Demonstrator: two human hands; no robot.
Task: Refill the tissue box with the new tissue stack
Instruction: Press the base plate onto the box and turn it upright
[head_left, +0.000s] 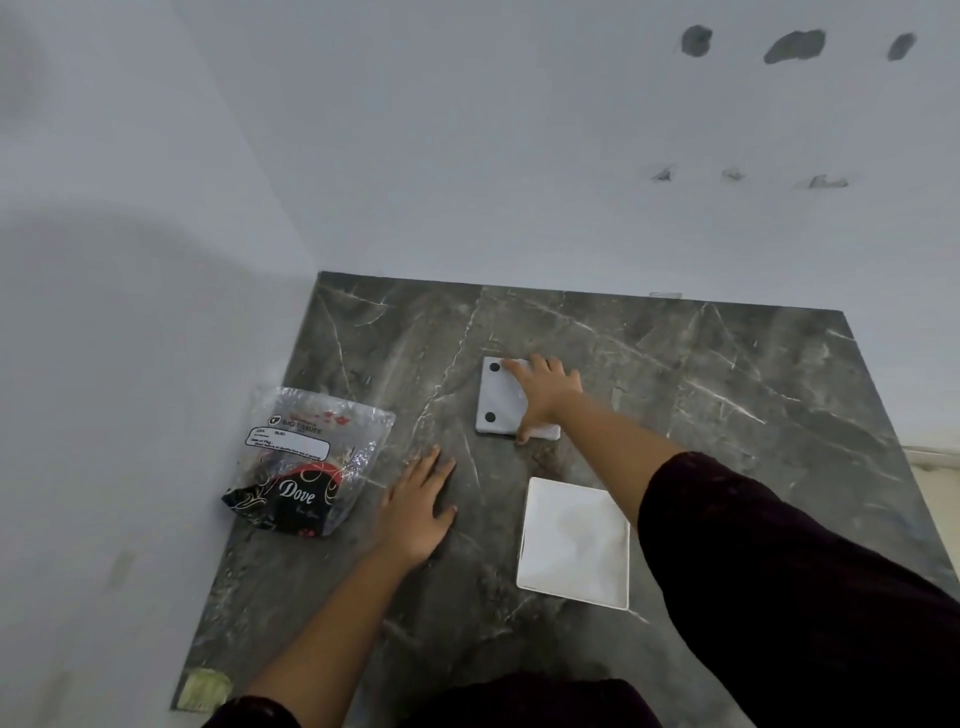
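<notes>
A white square tissue box (493, 397) lies upside down on the grey marble table (727, 389), with two black round feet showing on its left side. My right hand (543, 397) rests on it, fingers spread over the top and thumb hooked on the near edge. Nearer to me lies a white square piece with a raised rim (574, 540), like a lid or tray. A crumpled clear plastic tissue packet (306, 462) with a black and red "Dove" print sits at the left. My left hand (418, 512) lies flat on the table beside the packet, holding nothing.
White walls close in the table at the back and the left. The table's right edge drops off near a pale floor strip (935, 467). A yellowish patch (205, 688) marks the near left corner.
</notes>
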